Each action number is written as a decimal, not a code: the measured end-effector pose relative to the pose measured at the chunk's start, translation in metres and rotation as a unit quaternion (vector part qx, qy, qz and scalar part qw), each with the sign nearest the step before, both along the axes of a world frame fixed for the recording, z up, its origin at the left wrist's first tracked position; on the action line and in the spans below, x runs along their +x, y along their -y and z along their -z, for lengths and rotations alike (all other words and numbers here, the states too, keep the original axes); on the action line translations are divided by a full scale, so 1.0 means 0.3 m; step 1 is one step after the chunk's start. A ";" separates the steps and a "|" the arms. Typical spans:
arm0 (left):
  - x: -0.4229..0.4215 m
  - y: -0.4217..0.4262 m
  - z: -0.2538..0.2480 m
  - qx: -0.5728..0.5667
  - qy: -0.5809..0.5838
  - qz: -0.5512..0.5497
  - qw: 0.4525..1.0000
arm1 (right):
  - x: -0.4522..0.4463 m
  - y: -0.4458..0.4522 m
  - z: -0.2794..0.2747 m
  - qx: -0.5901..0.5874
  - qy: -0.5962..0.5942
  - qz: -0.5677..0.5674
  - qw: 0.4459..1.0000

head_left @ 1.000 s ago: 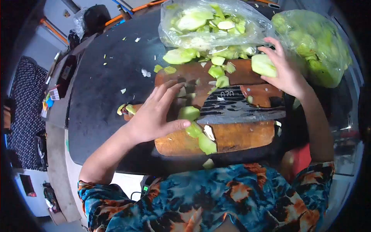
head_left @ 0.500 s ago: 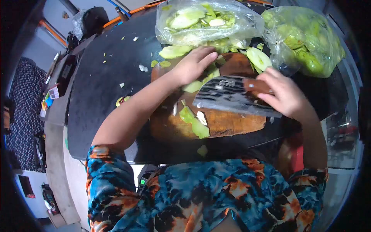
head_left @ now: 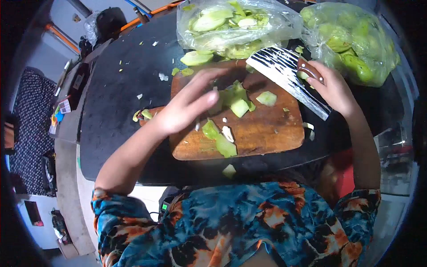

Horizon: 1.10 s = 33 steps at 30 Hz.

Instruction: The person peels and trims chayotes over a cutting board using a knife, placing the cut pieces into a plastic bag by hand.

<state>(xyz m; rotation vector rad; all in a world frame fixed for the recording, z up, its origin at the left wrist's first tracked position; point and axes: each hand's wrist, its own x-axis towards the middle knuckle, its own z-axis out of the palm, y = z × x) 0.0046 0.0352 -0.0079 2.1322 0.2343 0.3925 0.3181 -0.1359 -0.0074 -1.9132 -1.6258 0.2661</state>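
My right hand [head_left: 333,86] grips the brown handle of a cleaver [head_left: 284,78], its broad striped blade raised at the right of the wooden cutting board [head_left: 262,138]. Bits of pale green cling near the handle. My left hand [head_left: 189,104] hovers over the board's left part, fingers spread and holding nothing. Beside it lies a small heap of green vegetable pieces [head_left: 238,98]. One flat slice [head_left: 267,98] rests to their right. Closer to me are green peel pieces [head_left: 220,139] and a white scrap [head_left: 228,133].
Behind the board sits an open plastic bag [head_left: 240,29] of cut green pieces. A second bag [head_left: 353,44] of whole green vegetables stands at the back right. A pale green half [head_left: 197,58] lies before the first bag. Small scraps dot the dark table [head_left: 115,107].
My left hand has drawn back toward me and left, off the green pieces. The cleaver has risen and moved right, uncovering the middle of the board.
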 end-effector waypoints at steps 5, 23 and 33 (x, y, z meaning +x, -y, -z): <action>-0.145 0.156 0.006 0.256 -0.132 -0.076 0.955 | 0.006 -0.052 -0.005 -0.034 -0.029 -0.011 0.999; -0.028 0.219 0.059 0.292 -0.105 -0.142 0.940 | -0.182 -0.024 -0.018 0.015 0.050 -0.072 0.996; -0.001 0.198 0.041 0.378 -0.068 -0.086 0.919 | -0.277 -0.107 -0.014 -0.085 -0.105 -0.212 0.968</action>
